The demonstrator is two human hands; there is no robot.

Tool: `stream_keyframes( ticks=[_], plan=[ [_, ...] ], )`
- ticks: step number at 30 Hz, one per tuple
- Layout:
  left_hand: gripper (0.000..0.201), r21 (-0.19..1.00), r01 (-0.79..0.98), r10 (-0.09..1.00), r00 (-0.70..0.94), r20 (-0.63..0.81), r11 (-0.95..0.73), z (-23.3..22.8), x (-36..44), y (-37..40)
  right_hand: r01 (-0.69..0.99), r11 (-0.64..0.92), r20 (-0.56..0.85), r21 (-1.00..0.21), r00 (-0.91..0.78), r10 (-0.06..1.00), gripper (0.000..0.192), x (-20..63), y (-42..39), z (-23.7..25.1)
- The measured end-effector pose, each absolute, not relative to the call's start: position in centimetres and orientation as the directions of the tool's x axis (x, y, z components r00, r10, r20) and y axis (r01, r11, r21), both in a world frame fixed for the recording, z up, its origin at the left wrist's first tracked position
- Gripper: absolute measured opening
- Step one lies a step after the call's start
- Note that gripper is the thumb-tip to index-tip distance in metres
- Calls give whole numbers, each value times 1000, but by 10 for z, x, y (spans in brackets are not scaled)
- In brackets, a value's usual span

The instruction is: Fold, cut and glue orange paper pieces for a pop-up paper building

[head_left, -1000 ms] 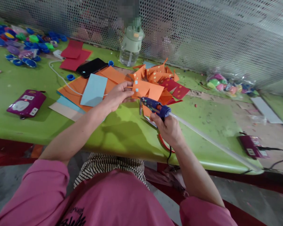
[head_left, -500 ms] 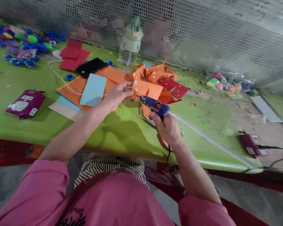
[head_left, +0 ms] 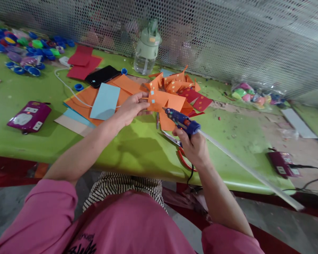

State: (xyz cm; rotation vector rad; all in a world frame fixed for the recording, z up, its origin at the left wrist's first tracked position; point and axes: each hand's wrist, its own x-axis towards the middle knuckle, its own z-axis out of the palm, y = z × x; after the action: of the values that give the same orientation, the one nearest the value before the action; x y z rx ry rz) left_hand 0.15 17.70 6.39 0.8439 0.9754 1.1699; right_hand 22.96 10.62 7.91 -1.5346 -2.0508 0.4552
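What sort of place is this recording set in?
Probably a craft workshop bench: a green table strewn with cut orange paper, a blue glue gun in the right hand, and heaps of bottle caps.

Green bench (head_left: 137,148), cluttered.
Carries: orange paper sheets (head_left: 82,97), black phone (head_left: 102,75), water bottle (head_left: 146,47), scissors (head_left: 178,150), bottle caps (head_left: 29,53), purple power strip (head_left: 29,116).
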Motion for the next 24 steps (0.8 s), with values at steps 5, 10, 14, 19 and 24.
stream_keyframes(
  ticks=[5,10,14,19,24],
  plan=[
    [21,924,-340,982,131,-138,175,63,0,176,829,265,259,-492,-151,954,51,259,91,71],
    [21,926,-338,982,135,-128,167,62,0,176,870,290,249,-399,-201,947,53,287,78,62],
    [23,925,-332,979,139,-146,185,61,0,177,914,249,205,-321,-189,960,50,308,76,53],
    [23,923,-350,986,93,-138,162,65,-5,179,956,203,75,-211,-191,979,58,335,82,51],
    [27,913,-401,996,-6,-85,76,73,-20,185,946,320,88,-54,-315,945,54,322,100,95]
  ],
)
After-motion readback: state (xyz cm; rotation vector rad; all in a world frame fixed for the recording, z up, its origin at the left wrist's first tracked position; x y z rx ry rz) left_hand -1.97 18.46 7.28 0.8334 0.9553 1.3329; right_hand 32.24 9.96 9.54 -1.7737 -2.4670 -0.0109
